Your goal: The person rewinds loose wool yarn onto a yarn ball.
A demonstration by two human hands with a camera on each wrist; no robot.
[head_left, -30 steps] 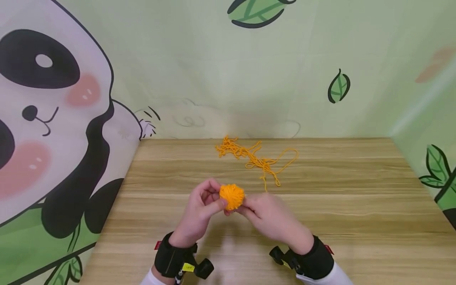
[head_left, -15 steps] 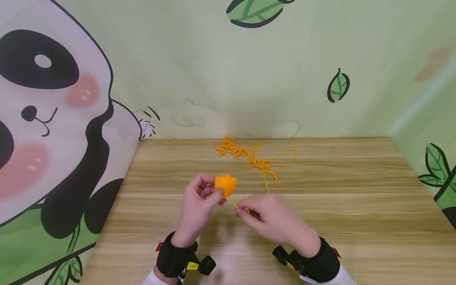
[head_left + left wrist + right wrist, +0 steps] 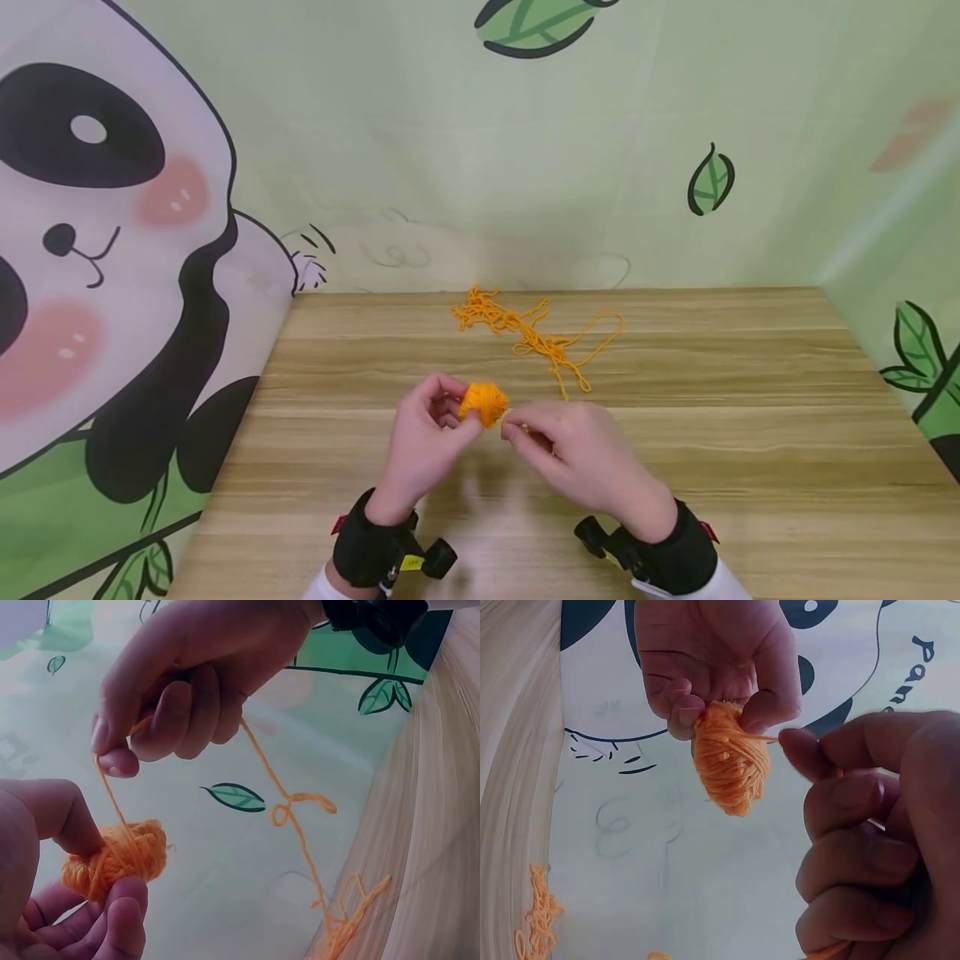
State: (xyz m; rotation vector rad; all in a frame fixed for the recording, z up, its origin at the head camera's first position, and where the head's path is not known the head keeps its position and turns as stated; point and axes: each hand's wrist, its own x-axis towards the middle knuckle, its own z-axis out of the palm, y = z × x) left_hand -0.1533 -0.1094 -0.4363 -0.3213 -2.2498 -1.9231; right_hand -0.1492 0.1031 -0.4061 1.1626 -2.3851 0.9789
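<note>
A small ball of orange yarn (image 3: 483,405) is pinched between the thumb and fingers of my left hand (image 3: 427,433). To its right, my right hand (image 3: 588,450) pinches the yarn strand (image 3: 111,791) between thumb and forefinger, close beside the ball. In the left wrist view the strand runs from the ball up to those fingertips, passes through the curled fingers and leaves on the far side. The right wrist view shows the wound ball (image 3: 731,761) with a short taut length between it and the right fingertips.
A loose tangle of orange yarn (image 3: 536,336) lies at the back of the wooden table (image 3: 360,350), joined to the strand from the right hand. Behind stands a light green backdrop (image 3: 420,150) printed with a panda and leaves.
The ball first moved up and left, opening a gap with a strand showing, then came back down and right towards the right hand. The right hand shifted slightly; the tangle stays put.
</note>
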